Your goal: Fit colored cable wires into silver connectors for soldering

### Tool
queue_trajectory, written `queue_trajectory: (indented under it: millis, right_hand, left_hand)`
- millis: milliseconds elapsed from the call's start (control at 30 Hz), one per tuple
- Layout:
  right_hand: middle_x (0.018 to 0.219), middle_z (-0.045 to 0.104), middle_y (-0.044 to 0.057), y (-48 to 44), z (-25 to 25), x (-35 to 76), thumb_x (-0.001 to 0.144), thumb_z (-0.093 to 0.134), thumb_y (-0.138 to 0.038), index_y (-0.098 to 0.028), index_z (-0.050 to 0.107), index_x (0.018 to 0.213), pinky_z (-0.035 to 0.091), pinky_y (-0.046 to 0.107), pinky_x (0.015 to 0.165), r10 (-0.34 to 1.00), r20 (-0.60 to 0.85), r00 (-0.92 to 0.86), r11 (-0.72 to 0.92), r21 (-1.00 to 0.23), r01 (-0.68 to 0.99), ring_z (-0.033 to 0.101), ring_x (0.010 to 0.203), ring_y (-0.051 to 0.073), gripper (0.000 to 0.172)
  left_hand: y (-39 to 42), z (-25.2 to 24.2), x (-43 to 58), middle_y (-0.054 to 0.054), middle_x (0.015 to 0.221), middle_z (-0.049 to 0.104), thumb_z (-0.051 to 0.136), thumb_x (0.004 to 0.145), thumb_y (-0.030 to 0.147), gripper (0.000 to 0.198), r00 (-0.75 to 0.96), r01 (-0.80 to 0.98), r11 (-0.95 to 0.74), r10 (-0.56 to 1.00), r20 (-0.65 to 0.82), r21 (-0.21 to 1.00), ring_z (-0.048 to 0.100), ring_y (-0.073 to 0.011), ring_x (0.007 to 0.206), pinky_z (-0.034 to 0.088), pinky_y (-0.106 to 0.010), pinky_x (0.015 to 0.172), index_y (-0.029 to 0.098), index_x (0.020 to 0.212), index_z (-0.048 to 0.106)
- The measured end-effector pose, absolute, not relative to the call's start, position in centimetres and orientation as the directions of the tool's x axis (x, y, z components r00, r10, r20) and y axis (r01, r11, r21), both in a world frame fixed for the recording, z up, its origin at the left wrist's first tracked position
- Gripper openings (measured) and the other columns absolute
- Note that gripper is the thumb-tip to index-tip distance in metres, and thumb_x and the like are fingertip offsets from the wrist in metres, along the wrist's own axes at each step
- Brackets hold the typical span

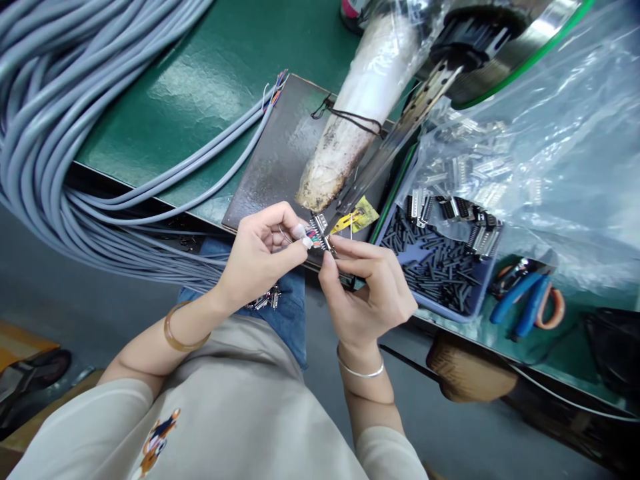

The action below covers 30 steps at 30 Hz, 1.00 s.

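Note:
Between my two hands is a small metal multi-pin connector (321,224), close to the bench's front edge. My right hand (370,287) pinches its near end between thumb and fingers. Thin coloured wires (314,237) meet the connector's pin side. Thumb and forefinger of my left hand (263,250) are closed on these wires, beside the connector. Whether each wire is fixed to a pin is too small to tell. Just beyond the connector is a yellow piece (356,219) below a slanted metal bar (385,150). More connectors (267,300) with wires rest at my lap.
Grey cables (45,127) are heaped at left. A white wrapped cylinder (357,100) slants over a dark plate (275,147). A wire spool (530,60) stands at back right. At right are a blue tray (467,317) of black sleeves and connectors, plastic bagging and blue-handled pliers (533,307).

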State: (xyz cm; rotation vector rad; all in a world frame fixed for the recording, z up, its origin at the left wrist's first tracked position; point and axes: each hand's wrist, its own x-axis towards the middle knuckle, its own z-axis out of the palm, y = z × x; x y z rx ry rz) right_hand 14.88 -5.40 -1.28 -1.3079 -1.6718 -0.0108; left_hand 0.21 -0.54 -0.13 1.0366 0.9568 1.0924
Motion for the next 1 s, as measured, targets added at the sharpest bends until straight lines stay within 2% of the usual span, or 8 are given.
queue_trajectory:
  millis: [167, 467, 700, 833, 1000]
  right_hand:
    - [0.096, 0.079, 0.000, -5.3, -1.2, 14.9, 0.081, 0.079, -0.008, -0.022, 0.063, 0.083, 0.062, 0.025, 0.075, 0.737, 0.674, 0.060, 0.415, -0.520, 0.746, 0.075, 0.085, 0.013, 0.022]
    - [0.095, 0.077, -0.001, -5.2, -0.4, 14.7, 0.081, 0.081, -0.009, -0.022, 0.066, 0.085, 0.061, 0.024, 0.074, 0.725, 0.687, 0.056, 0.399, -0.484, 0.779, 0.074, 0.082, 0.012, 0.020]
    - [0.097, 0.079, 0.001, -5.7, -0.8, 14.7, 0.085, 0.076, -0.010, -0.023, 0.060, 0.084, 0.062, 0.025, 0.070, 0.740, 0.672, -0.033, 0.429, -0.432, 0.793, 0.076, 0.080, 0.014, 0.020]
    - [0.096, 0.081, 0.000, -6.1, -1.3, 15.3, 0.085, 0.075, -0.010, -0.024, 0.062, 0.091, 0.063, 0.026, 0.069, 0.718, 0.696, -0.003, 0.447, -0.457, 0.769, 0.078, 0.081, 0.014, 0.020]
    - [0.117, 0.079, 0.007, -7.1, -2.9, 17.0, 0.087, 0.071, -0.011, -0.022, 0.062, 0.090, 0.062, 0.025, 0.057, 0.646, 0.760, -0.074, 0.645, -0.491, 0.586, 0.077, 0.070, 0.014, 0.014]
  left_hand:
    - [-0.7, 0.3, 0.4, 0.001, 0.073, 0.064, 0.072, 0.071, 0.015, 0.017, 0.167, -0.171, 0.092, 0.984, -0.063, 0.981, 0.056, -0.0057, 0.063, 0.047, -0.014, 0.056, 0.015, 0.069, 0.056]
    - [-0.7, 0.5, 0.3, 0.000, 0.075, 0.064, 0.074, 0.071, 0.014, 0.017, 0.159, -0.169, 0.029, 0.987, -0.002, 0.985, 0.055, -0.0053, 0.062, 0.046, -0.015, 0.055, 0.015, 0.069, 0.057]
    - [-0.3, 0.1, -0.1, 0.003, 0.067, 0.058, 0.075, 0.065, 0.011, 0.021, 0.244, -0.222, 0.268, 0.946, -0.212, 0.938, 0.041, -0.0015, 0.049, 0.032, -0.014, 0.042, 0.016, 0.067, 0.055]
    - [-0.6, 0.0, -0.1, 0.004, 0.063, 0.058, 0.079, 0.063, 0.010, 0.024, 0.273, -0.266, 0.328, 0.928, -0.255, 0.906, 0.038, -0.0007, 0.046, 0.029, -0.014, 0.039, 0.016, 0.066, 0.055]
    - [-1.3, 0.4, -1.0, 0.007, 0.050, 0.051, 0.086, 0.065, 0.020, 0.031, 0.429, -0.297, 0.466, 0.845, -0.320, 0.833, 0.037, -0.0013, 0.037, 0.025, -0.015, 0.036, 0.016, 0.068, 0.056]
